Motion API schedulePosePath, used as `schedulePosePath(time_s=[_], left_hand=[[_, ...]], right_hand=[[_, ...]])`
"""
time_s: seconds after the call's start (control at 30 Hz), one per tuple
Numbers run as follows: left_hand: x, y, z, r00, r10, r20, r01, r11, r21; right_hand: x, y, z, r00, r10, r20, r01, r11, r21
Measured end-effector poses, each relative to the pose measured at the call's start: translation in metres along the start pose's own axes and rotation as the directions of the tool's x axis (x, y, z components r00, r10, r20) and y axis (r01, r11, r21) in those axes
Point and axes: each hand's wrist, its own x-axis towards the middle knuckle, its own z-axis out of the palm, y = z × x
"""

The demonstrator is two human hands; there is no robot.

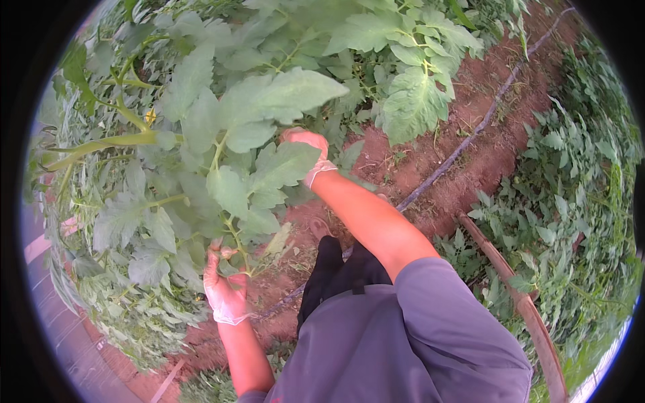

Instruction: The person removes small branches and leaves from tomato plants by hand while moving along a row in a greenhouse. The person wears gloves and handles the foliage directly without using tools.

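Note:
My left hand [227, 294], in a thin translucent glove, reaches up into the lower foliage of a tomato plant [267, 101]. Its fingers lie against the leaves, close to a hanging leaf stalk [236, 237]; whether they grip it is unclear. Higher up, my right hand [307, 143], gloved the same way, reaches in beside broad leaves. Leaves cover its fingertips, so any hold is hidden. A thick green stem [111, 143] runs in from the left, with a yellow flower [150, 116] just above it.
A dark irrigation hose [448, 161] runs diagonally along the reddish soil [388, 156]. On the right, a wooden pole [514, 287] slants beside another row of plants [579, 216]. Dark sheeting [60, 307] lies at lower left. My shoe [320, 227] stands on the soil.

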Motion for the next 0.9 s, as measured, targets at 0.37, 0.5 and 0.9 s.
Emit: schedulePosePath(time_s=[0.37, 0.5, 0.9], left_hand=[[0.035, 0.021, 0.022, 0.951, 0.081, 0.298, -0.071, 0.996, -0.044], [0.025, 0.018, 0.047, 0.973, 0.102, 0.206, -0.079, 0.990, -0.115], [0.001, 0.003, 0.028, 0.906, 0.121, 0.406, -0.029, 0.974, -0.227]], right_hand=[[-0.109, 0.110, -0.124, 0.867, 0.174, 0.466, -0.494, 0.415, 0.764], [-0.161, 0.168, -0.113, 0.981, 0.193, -0.008, -0.192, 0.978, 0.077], [0.005, 0.015, -0.046, 0.975, -0.219, 0.021, 0.218, 0.975, 0.033]])
